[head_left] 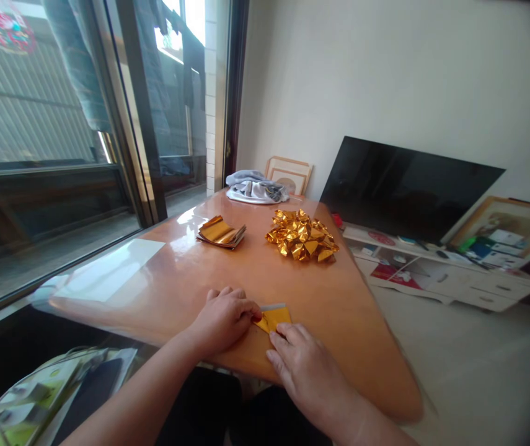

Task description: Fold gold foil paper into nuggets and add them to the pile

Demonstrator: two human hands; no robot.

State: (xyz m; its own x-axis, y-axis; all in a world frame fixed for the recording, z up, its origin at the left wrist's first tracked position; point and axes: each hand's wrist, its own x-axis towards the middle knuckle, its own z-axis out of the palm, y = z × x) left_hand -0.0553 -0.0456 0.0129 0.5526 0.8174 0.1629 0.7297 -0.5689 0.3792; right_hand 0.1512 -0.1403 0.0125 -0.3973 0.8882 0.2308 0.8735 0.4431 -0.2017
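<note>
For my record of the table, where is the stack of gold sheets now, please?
In the head view, the stack of gold sheets lies on the table, left of the pile of folded gold pieces and beyond the left hand.

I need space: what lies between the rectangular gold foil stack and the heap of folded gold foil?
Only glossy brown tabletop lies between the gold stack and the folded foil heap in the head view.

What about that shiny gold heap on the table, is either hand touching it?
No, the left hand and right hand are both at a small gold sheet, with bare tabletop separating them from the gold heap.
</note>
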